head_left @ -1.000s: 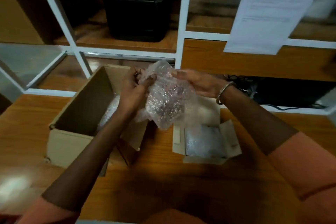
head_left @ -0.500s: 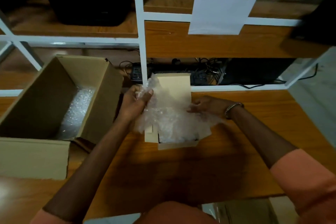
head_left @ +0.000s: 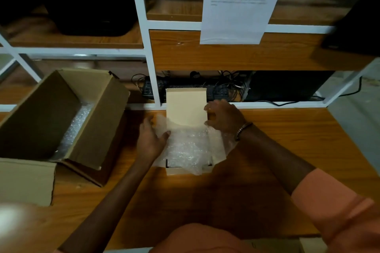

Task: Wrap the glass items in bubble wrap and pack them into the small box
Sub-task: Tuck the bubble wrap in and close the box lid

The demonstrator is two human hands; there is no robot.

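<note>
A small cream box (head_left: 186, 170) sits on the wooden table, its lid (head_left: 186, 109) standing upright at the back. A bundle of bubble wrap (head_left: 188, 148) fills the box and spills over its left and right sides; any glass inside the wrap is hidden. My left hand (head_left: 150, 139) grips the wrap at the box's left side, thumb pressing in over the rim. My right hand (head_left: 224, 117) is at the lid's right edge, fingers apart and curled, fingertips touching the lid and wrap.
A large open brown carton (head_left: 98, 129) with bubble wrap (head_left: 78, 127) lying in it stands left of the small box. Behind the table rises a white shelf frame (head_left: 152, 80) with a hanging paper sheet (head_left: 238, 6), a keyboard and cables (head_left: 218, 88).
The wrapped bundle, held in the air by both hands a second ago, now lies in the small box. Both hands have come down to the box's sides.
</note>
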